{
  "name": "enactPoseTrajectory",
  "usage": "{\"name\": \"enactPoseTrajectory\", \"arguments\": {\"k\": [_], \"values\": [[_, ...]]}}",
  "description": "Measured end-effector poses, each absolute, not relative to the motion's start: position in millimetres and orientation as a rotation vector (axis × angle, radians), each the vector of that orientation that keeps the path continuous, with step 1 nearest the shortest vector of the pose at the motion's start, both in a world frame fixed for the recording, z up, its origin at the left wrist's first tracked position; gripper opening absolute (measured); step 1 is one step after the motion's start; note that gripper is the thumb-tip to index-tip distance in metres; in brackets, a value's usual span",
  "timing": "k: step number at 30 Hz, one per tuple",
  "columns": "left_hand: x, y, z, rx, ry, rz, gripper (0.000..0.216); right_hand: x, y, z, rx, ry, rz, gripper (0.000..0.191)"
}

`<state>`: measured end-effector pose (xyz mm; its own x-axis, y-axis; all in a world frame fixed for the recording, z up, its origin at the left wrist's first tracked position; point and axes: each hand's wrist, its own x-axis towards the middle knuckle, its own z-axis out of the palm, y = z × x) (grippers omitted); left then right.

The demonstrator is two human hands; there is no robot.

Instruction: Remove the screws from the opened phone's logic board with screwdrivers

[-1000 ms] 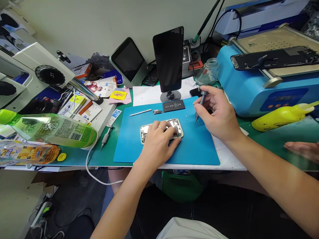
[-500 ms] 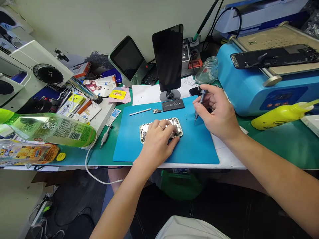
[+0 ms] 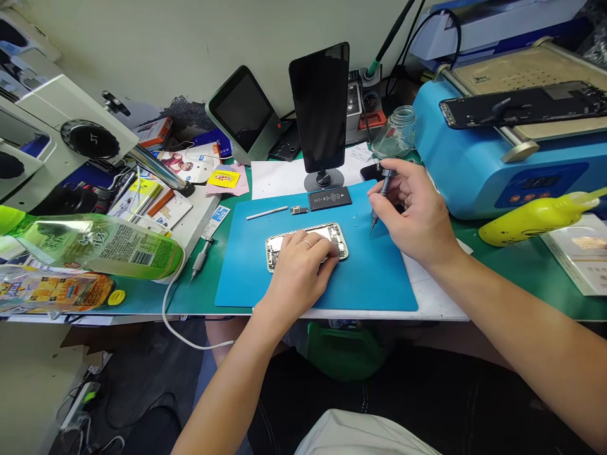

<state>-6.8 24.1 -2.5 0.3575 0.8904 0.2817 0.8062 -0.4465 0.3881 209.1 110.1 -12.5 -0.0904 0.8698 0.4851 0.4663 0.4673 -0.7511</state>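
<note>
An opened phone housing (image 3: 340,241) lies flat on a blue mat (image 3: 379,287). My left hand (image 3: 300,262) rests over it, thumb and fingertips drawn together at its right part; whatever they pinch is hidden. In my right hand (image 3: 420,215) a slim dark screwdriver (image 3: 386,186) is held upright, its tip just at or above the mat, right of the housing. Behind the housing lie a black phone battery (image 3: 330,198), a small metal phone part (image 3: 298,210) and a thin white stick (image 3: 267,213). Tiny specks, perhaps screws, dot the mat near the screwdriver.
A black phone-shaped screen (image 3: 320,107) stands upright behind the mat, beside a glass jar (image 3: 396,133). At right are a blue machine (image 3: 467,158) and a yellow squeeze bottle (image 3: 531,221). Left lie a green bottle (image 3: 104,246), another screwdriver (image 3: 202,258) and a white cable (image 3: 165,303).
My left thumb has drawn in toward the fingertips over the housing. My right hand keeps the screwdriver in nearly the same place. A white box shows more at the right edge.
</note>
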Motion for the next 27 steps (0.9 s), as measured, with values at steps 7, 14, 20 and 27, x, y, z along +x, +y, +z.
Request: {"name": "enactPoseTrajectory", "arguments": {"k": [7,14,20,27], "values": [[-4.7,21.9,2.2,2.430,1.570,0.728,0.007,208.9,110.6,-11.7,-1.158,-1.727,0.513,0.054],[-1.6,25.2,-0.3,2.436,1.563,0.701,0.008,209.0,110.1,-12.5,-1.143,-1.726,0.518,0.054],[-1.2,25.7,-2.5,2.373,1.559,0.742,0.009,209.1,109.8,-12.8,-1.149,-1.722,0.517,0.054],[-22.8,18.2,9.9,2.165,1.689,0.966,0.011,210.3,110.0,-12.4,-1.167,-1.728,0.522,0.055]]}}
